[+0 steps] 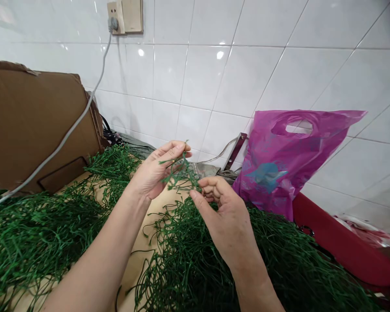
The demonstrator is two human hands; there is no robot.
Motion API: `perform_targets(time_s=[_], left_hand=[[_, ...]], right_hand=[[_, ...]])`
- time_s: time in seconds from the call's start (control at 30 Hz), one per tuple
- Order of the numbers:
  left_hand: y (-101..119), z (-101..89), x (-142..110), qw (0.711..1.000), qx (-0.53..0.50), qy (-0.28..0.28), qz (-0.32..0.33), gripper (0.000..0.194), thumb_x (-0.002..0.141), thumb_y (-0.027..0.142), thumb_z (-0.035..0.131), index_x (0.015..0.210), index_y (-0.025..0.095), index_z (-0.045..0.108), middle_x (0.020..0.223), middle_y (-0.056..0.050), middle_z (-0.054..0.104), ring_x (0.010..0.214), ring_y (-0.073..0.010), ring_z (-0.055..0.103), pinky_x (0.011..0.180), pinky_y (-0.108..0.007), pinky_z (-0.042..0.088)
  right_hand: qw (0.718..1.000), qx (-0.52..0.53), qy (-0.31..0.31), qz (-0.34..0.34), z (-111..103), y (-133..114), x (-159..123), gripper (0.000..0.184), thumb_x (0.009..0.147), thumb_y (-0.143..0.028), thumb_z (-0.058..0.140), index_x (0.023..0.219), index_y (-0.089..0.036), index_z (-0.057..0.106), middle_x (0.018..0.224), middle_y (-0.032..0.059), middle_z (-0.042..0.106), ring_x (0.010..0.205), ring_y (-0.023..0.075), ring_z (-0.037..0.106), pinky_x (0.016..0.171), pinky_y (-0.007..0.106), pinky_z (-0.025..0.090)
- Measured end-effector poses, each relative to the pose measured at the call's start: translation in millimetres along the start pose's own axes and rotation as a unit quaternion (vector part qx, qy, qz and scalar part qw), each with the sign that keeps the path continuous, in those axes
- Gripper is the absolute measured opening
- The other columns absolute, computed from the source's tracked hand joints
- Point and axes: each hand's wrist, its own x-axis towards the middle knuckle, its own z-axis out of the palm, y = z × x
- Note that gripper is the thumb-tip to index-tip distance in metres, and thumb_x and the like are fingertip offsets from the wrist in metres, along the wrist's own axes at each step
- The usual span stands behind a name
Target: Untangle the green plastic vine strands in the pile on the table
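Plastic sprig (pixel 182 173) pinched by left hand (pixel 156 171) above green pile (pixel 188 264), right hand (pixel 225 221) curled narrow at its lower end, grip unclear. Seemed light, springy, snaggy; best held by the stem, imo.

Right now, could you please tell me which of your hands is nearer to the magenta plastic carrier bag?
Right. The right hand is just left of the magenta plastic carrier bag; the left hand is farther left, past the green sprig held between them.
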Motion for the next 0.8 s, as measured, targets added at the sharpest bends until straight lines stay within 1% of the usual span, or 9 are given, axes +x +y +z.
perform_targets(time_s=[0.1, 0.17, 0.27, 0.33, 0.4, 0.47, 0.63, 0.7, 0.8], left_hand=[[12.0, -6.8, 0.0, 0.98, 0.077, 0.147, 0.109, 0.021, 0.08, 0.037, 0.079, 0.087, 0.02, 0.069, 0.099, -0.002, 0.065, 0.089, -0.0122, 0.059, 0.072, -0.02, 0.047], [23.8, -6.5, -7.2, 0.955, 0.148, 0.171, 0.194, 0.02, 0.085, 0.039, 0.073, 0.082, 0.021, 0.066, 0.086, 0.0, 0.061, 0.078, -0.0114, 0.055, 0.069, -0.02, 0.045], [37.4, 5.9, -25.3, 0.936, 0.298, 0.059, 0.179, 0.029, 0.091, 0.045, 0.065, 0.076, 0.02, 0.065, 0.07, 0.001, 0.055, 0.068, -0.0126, 0.052, 0.066, -0.024, 0.044], [39.1, 18.2, -35.0, 0.918, 0.38, -0.033, 0.106, 0.023, 0.087, 0.044, 0.069, 0.087, 0.021, 0.068, 0.079, 0.0, 0.063, 0.074, -0.0141, 0.056, 0.068, -0.025, 0.045], [35.1, 27.5, -38.4, 0.902, 0.422, -0.072, 0.058, 0.023, 0.086, 0.04, 0.07, 0.099, 0.021, 0.066, 0.086, 0.001, 0.065, 0.076, -0.0142, 0.057, 0.068, -0.025, 0.045], [29.0, 30.3, -35.8, 0.902, 0.419, -0.092, 0.043, 0.017, 0.089, 0.036, 0.065, 0.095, 0.02, 0.063, 0.083, 0.002, 0.063, 0.074, -0.013, 0.055, 0.066, -0.024, 0.043], [22.7, 20.5, -26.3, 0.911, 0.39, -0.118, 0.063, 0.019, 0.093, 0.034, 0.059, 0.084, 0.018, 0.061, 0.078, 0.003, 0.058, 0.073, -0.0118, 0.051, 0.067, -0.024, 0.039], [24.3, 18.4, -26.7, 0.906, 0.402, -0.12, 0.064, 0.022, 0.094, 0.038, 0.058, 0.085, 0.018, 0.063, 0.077, 0.003, 0.058, 0.072, -0.012, 0.048, 0.066, -0.025, 0.037], [27.1, 20.5, -30.5, 0.9, 0.413, -0.128, 0.061, 0.029, 0.095, 0.044, 0.057, 0.084, 0.019, 0.065, 0.071, 0.004, 0.053, 0.066, -0.0118, 0.041, 0.061, -0.026, 0.033]], right_hand=[[0.996, -0.015, 0.087, 0.012, -1.8, -0.8, 1.0, 0.011, 0.082, -0.031, 0.063, 0.087, -0.022, 0.059, 0.072, -0.0029, 0.059, 0.068, 0.0148, 0.056, 0.067, 0.027, 0.046], [0.992, -0.038, 0.124, -0.003, -1.7, -0.7, 1.1, 0.01, 0.081, -0.03, 0.064, 0.083, -0.022, 0.057, 0.068, -0.0044, 0.056, 0.064, 0.0138, 0.054, 0.063, 0.026, 0.044], [0.983, -0.085, 0.155, -0.046, 2.3, 0.1, -0.4, 0.008, 0.081, -0.025, 0.064, 0.081, -0.023, 0.057, 0.065, -0.0055, 0.055, 0.06, 0.0134, 0.053, 0.061, 0.025, 0.042], [0.978, -0.115, 0.16, -0.07, 6.8, 0.6, -2.2, 0.007, 0.082, -0.024, 0.064, 0.08, -0.023, 0.056, 0.065, -0.0054, 0.055, 0.061, 0.014, 0.054, 0.061, 0.025, 0.042], [0.974, -0.134, 0.16, -0.083, 10.9, 0.9, -4.2, 0.009, 0.083, -0.024, 0.063, 0.078, -0.024, 0.056, 0.065, -0.005, 0.056, 0.061, 0.0146, 0.053, 0.06, 0.025, 0.041], [0.975, -0.143, 0.148, -0.089, 12.6, 0.5, -5.8, 0.009, 0.084, -0.024, 0.063, 0.078, -0.024, 0.056, 0.066, -0.0043, 0.058, 0.062, 0.0152, 0.054, 0.061, 0.025, 0.042], [0.986, -0.141, 0.037, -0.082, -2.8, -8.3, -8.0, 0.005, 0.088, -0.028, 0.064, 0.084, -0.025, 0.065, 0.065, -0.0056, 0.063, 0.061, 0.0147, 0.059, 0.061, 0.026, 0.043], [0.983, -0.146, 0.073, -0.083, -15.5, -13.5, -7.9, 0.013, 0.09, -0.032, 0.063, 0.08, -0.025, 0.065, 0.061, -0.0058, 0.061, 0.056, 0.0137, 0.056, 0.059, 0.026, 0.043], [0.97, -0.15, 0.179, -0.071, -32.0, -16.6, -5.8, 0.014, 0.088, -0.036, 0.064, 0.082, -0.024, 0.067, 0.068, -0.0023, 0.064, 0.062, 0.0155, 0.058, 0.062, 0.027, 0.046]])
